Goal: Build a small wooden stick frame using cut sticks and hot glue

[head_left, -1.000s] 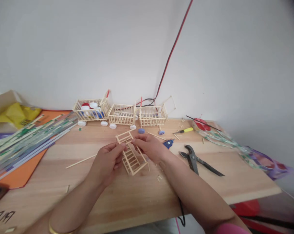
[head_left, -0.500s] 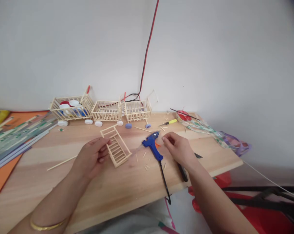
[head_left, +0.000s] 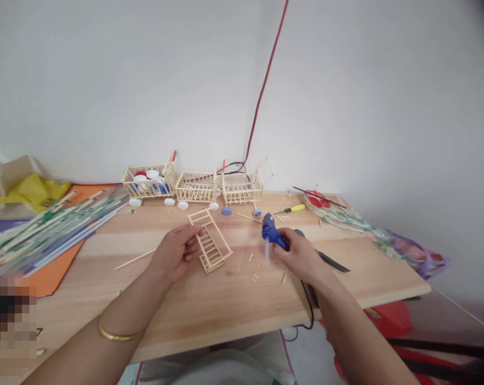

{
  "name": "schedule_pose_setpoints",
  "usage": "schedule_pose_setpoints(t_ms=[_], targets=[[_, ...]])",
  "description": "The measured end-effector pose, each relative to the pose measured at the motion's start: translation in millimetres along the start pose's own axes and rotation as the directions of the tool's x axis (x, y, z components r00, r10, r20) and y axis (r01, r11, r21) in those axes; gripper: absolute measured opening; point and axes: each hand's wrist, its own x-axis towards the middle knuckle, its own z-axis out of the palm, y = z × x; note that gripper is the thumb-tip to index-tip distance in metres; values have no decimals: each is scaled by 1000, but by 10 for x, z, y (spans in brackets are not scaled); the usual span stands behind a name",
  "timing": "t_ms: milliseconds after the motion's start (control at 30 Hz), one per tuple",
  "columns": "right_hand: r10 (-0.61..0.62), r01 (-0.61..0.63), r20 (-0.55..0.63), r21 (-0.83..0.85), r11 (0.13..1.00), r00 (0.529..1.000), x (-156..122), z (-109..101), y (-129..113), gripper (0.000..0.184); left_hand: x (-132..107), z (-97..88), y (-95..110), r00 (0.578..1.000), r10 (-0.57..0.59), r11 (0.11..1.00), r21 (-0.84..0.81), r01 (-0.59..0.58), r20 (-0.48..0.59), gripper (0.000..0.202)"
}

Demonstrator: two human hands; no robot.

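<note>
My left hand [head_left: 181, 250] pinches a small frame of thin wooden sticks [head_left: 212, 243] by its left edge, tilted over the table. Slatted rungs fill its lower part. My right hand [head_left: 300, 254] is wrapped round the handle of a blue hot glue gun [head_left: 271, 231], which is lifted off the wood. A clear glue stick pokes out of the gun, and its black cord hangs over the table's front edge. Behind stand several little stick-built carts on wheels, among them a cart with bottle caps inside [head_left: 149, 182] and a cart with blue wheels [head_left: 242, 188].
Cut stick bits [head_left: 254, 277] lie on the wooden table [head_left: 178, 321]. A yellow-handled screwdriver [head_left: 294, 209] and a red dish [head_left: 317, 199] are at the back right. Bundled sticks [head_left: 65, 230] cover the left side. A person's blurred-out part shows at lower left.
My right hand has taken hold of the glue gun and raised it from the table. My left hand still holds the stick frame. The whole view has swung to the left.
</note>
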Motion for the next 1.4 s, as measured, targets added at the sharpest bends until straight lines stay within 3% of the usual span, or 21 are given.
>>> schedule_pose_setpoints(t_ms=[100, 167, 300, 400, 567, 700, 767, 800, 833, 867, 900, 967, 1000, 1067, 1167, 1300, 1400], targets=[[-55, 46, 8, 428, 903, 998, 16, -34, -143, 27, 5, -4, -12, 994, -53, 996, -66, 60, 100, 17], [-76, 52, 24, 529, 847, 997, 89, 34, -319, 27, 10, -9, -22, 985, -82, 991, -97, 97, 154, 17], [-222, 181, 35, 461, 869, 974, 306, 247, -705, 23, 4, -37, -34, 981, -105, 988, -97, 122, 165, 20], [-302, 228, 94, 458, 859, 949, 419, 384, -856, 26, -21, -50, -19, 982, -129, 987, -82, 141, 138, 20], [-359, 292, 87, 421, 859, 929, 494, 525, -862, 17, -42, -41, 6, 976, -174, 980, -68, 184, 132, 21], [-352, 292, 85, 398, 869, 932, 520, 518, -850, 14, -37, -66, 5, 975, -186, 982, 7, 187, 121, 27], [-322, 278, 53, 385, 880, 945, 517, 465, -853, 13, -51, -90, 24, 989, -145, 984, 108, 140, 37, 37], [-305, 270, 36, 377, 886, 952, 509, 432, -856, 14, -67, -101, 41, 997, -69, 979, 187, 76, -44, 41], [-290, 262, 25, 367, 893, 957, 497, 401, -858, 14, -89, -108, 62, 990, 53, 954, 298, -12, -129, 42], [-277, 255, 13, 358, 898, 961, 479, 374, -861, 15, -117, -112, 85, 956, 218, 894, 433, -114, -198, 39], [-271, 250, 10, 352, 902, 963, 457, 355, -865, 16, -150, -112, 106, 888, 403, 788, 577, -214, -222, 35], [-271, 248, 14, 357, 900, 963, 405, 347, -877, 18, -220, -97, 134, 727, 680, 489, 794, -360, -89, 21], [-278, 253, 18, 368, 895, 960, 378, 357, -886, 18, -252, -85, 137, 677, 735, 345, 839, -421, 38, 16], [-307, 271, 30, 393, 879, 951, 331, 394, -908, 17, -299, -63, 123, 619, 731, 129, 833, -538, 287, 19], [-356, 305, 39, 431, 849, 934, 277, 451, -952, 15, -321, -47, 78, 563, 664, -21, 765, -644, 492, 23], [-371, 297, 60, 491, 819, 927, 225, 476, -1018, 16, -324, -43, 56, 533, 671, -86, 768, -635, 515, 20], [-330, 250, 63, 523, 815, 942, 214, 414, -1018, 21, -330, -36, 92, 545, 696, -23, 772, -635, 468, 17]])
